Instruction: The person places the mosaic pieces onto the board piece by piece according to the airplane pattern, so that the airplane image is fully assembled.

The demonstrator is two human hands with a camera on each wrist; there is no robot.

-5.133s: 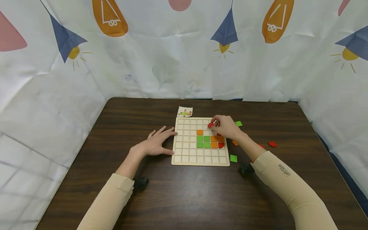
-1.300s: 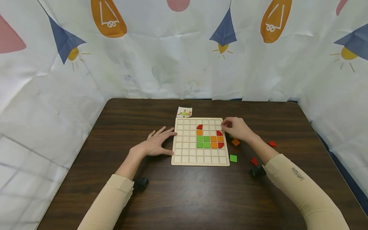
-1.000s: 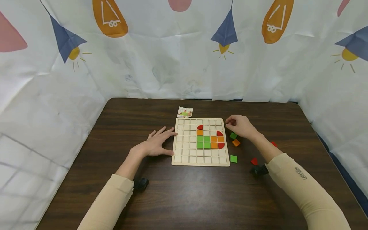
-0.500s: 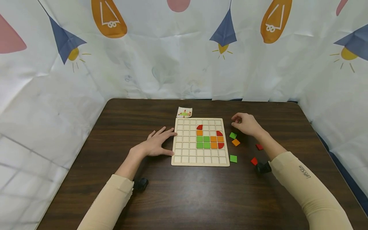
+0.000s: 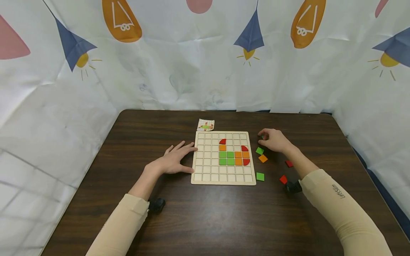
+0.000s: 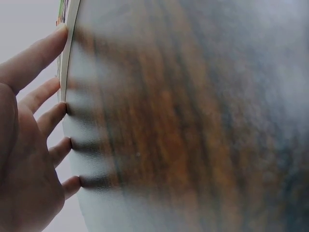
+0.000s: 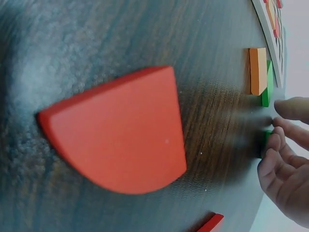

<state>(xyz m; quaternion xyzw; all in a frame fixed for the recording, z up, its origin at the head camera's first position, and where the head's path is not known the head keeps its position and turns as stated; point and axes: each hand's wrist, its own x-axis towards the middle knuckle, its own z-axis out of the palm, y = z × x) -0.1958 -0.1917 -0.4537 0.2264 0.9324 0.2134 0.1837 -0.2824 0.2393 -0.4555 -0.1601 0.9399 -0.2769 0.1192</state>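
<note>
My left hand (image 5: 171, 158) lies at the left side of a wooden grid board (image 5: 205, 176). Its fingers are spread, with fingertips right at the rim in the left wrist view. On the board sit green squares (image 5: 226, 158), orange squares (image 5: 241, 158) and several red quarter-round tiles (image 5: 222, 142). Past the board's right side, my right hand (image 5: 275, 140) is low over a green tile (image 7: 266, 143), which it partly covers. Thumb (image 7: 292, 108) and index finger are a gap apart close to this tile; the other fingers are bent.
Loose beside the board are green tiles (image 5: 260, 150) (image 5: 260, 176), an orange tile (image 5: 263, 158) and red tiles (image 5: 283, 179) (image 5: 289, 163). A small pattern card (image 5: 205, 124) touches the board's back left corner. A printed cloth (image 5: 192, 71) hangs behind the dark table (image 5: 205, 217).
A red quarter-round tile, earlier in my right fingers, now sits on the board above the orange square. My right hand has moved right, then lowered over a green tile. My left hand stays put.
</note>
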